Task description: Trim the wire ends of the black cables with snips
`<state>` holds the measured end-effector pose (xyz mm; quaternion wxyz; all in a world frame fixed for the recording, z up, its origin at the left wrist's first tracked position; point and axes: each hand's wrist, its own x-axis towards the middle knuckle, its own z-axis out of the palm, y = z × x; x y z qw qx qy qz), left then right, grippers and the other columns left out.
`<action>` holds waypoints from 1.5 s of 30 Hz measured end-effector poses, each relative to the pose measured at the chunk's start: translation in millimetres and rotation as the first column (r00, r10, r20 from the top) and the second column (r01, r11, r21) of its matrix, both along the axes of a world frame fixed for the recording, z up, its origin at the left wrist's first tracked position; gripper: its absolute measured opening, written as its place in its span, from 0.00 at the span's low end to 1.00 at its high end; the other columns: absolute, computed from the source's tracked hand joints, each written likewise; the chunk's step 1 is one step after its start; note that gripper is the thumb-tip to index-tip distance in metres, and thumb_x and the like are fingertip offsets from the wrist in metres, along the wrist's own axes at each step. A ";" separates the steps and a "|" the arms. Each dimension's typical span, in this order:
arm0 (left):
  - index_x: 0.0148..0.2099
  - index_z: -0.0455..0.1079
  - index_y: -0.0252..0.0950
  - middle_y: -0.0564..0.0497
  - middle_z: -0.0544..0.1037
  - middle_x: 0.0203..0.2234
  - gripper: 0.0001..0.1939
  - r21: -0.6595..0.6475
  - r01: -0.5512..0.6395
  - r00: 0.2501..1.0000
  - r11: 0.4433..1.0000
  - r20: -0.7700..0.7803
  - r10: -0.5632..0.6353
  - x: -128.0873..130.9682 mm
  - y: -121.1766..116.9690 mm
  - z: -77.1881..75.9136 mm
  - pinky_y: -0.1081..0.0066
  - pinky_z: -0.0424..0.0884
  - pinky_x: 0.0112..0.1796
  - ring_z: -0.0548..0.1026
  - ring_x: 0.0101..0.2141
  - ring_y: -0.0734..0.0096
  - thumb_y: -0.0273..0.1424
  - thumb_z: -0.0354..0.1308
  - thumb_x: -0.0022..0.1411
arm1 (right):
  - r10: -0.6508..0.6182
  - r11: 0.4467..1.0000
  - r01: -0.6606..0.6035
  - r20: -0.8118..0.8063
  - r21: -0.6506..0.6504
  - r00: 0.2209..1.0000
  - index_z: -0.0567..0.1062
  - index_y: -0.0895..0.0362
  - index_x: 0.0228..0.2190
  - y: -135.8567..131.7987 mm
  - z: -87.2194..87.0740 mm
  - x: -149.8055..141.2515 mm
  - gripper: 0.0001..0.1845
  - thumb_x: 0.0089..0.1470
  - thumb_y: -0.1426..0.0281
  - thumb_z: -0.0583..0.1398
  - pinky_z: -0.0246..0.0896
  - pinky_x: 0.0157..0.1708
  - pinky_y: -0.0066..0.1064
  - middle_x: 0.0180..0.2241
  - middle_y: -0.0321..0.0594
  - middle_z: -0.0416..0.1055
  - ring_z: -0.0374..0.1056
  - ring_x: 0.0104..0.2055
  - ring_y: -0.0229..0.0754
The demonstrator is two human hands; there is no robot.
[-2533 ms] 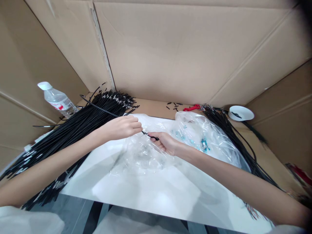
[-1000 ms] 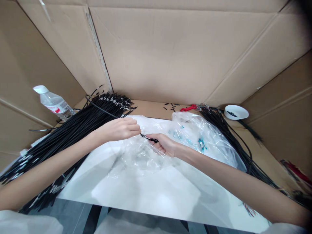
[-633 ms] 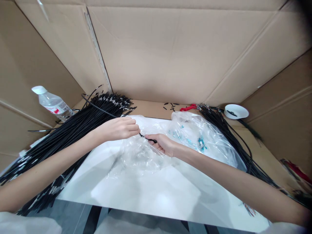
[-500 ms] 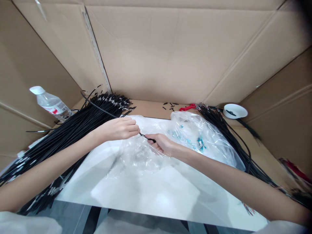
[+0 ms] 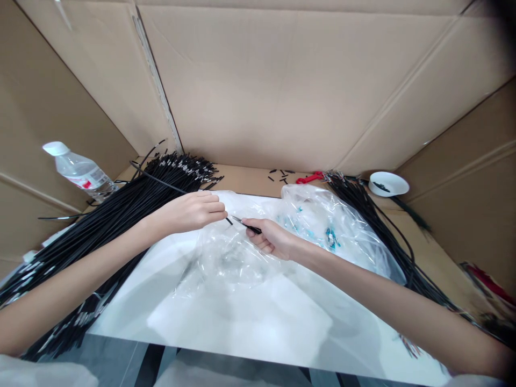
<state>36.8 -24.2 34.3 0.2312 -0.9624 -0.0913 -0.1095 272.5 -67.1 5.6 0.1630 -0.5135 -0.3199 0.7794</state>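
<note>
My left hand (image 5: 197,210) is closed in a pinch around a black cable (image 5: 161,181). The cable's short end (image 5: 229,221) pokes out past the fingertips, while the rest runs back over the pile at left. My right hand (image 5: 268,236) grips a small tool (image 5: 253,229) with a black handle and a pointed metal tip. That tip points at the cable end, with a small gap between them. Under both hands lies a crumpled clear plastic bag (image 5: 234,263) on the white table surface (image 5: 242,328).
A big bundle of black cables (image 5: 121,226) fills the left side, beside a plastic water bottle (image 5: 80,172). At right are more black cables (image 5: 363,209), a bag with teal bits (image 5: 342,236), a red tool (image 5: 309,178) and a white bowl (image 5: 389,184) holding small black pieces.
The tool in my right hand has drawn slightly right, away from the cable end it met before; its metal tip now shows. My left hand has shifted a little left.
</note>
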 end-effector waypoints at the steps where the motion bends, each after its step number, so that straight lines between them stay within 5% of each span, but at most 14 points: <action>1: 0.43 0.75 0.34 0.49 0.80 0.34 0.20 -0.020 -0.014 1.000 1.000 -0.008 0.014 -0.5 0.0 1.0 0.69 0.66 0.37 0.73 0.32 0.69 0.18 0.42 0.72 | -0.008 1.000 0.008 -0.004 0.004 1.000 0.60 0.56 0.20 0.5 1.1 1.0 0.25 0.69 0.60 0.49 0.31 0.11 0.21 0.15 0.24 0.41 0.33 0.16 0.28; 12: 0.45 0.74 0.35 0.47 0.80 0.38 0.20 -0.176 -0.082 0.996 0.981 -0.055 0.073 -4.1 1.8 28.6 0.66 0.64 0.43 0.72 0.38 0.65 0.15 0.43 0.67 | 0.037 0.995 -0.038 0.014 0.088 0.999 0.62 0.57 0.21 -4.6 6.1 6.0 0.24 0.68 0.61 0.50 0.30 0.13 0.22 0.15 0.24 0.41 0.32 0.16 0.29; 31: 0.44 0.76 0.38 0.49 0.80 0.36 0.22 -0.275 -0.034 0.997 0.961 -0.078 0.013 12.3 7.0 33.2 0.65 0.62 0.53 0.72 0.40 0.67 0.22 0.39 0.75 | 0.180 0.983 -0.176 -0.082 0.044 0.980 0.63 0.57 0.20 8.9 -5.6 17.9 0.23 0.65 0.61 0.52 0.31 0.11 0.20 0.13 0.22 0.38 0.30 0.16 0.28; 45: 0.43 0.75 0.34 0.51 0.79 0.34 0.17 -0.097 0.104 0.994 0.990 -0.034 -0.107 16.3 3.3 34.8 0.67 0.61 0.60 0.73 0.41 0.70 0.24 0.44 0.75 | 0.196 0.979 -0.196 0.002 0.047 0.981 0.61 0.56 0.19 10.8 2.4 19.7 0.24 0.66 0.60 0.51 0.32 0.10 0.20 0.13 0.22 0.40 0.30 0.15 0.27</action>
